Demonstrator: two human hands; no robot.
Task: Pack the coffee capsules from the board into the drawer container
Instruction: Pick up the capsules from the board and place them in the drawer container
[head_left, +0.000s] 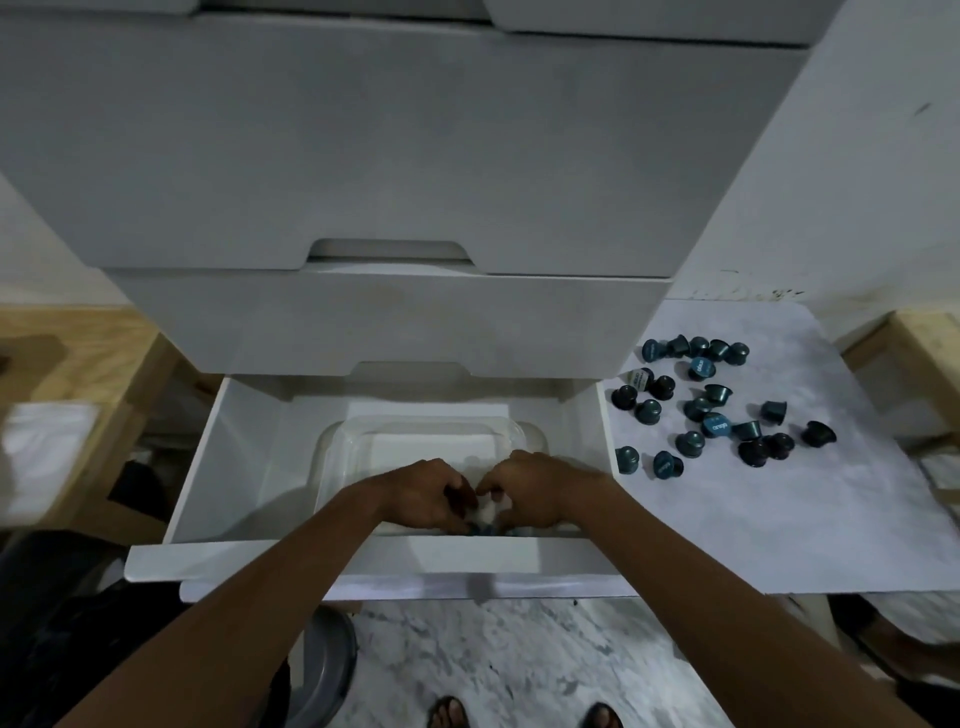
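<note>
Roughly twenty-five dark teal coffee capsules (717, 410) lie on the white board (769, 509); label text unreadable. Both hands, left hand (426, 496) and right hand (535, 488), reach into the clear plastic container (358, 441) inside the open white drawer (249, 467); finger state cannot be determined.

head view looks steeply down, close over drawer (249, 467).

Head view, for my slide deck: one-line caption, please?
Both hands, left hand and right hand, reach into the clear container in the open drawer; capsules remain on the board.
</note>
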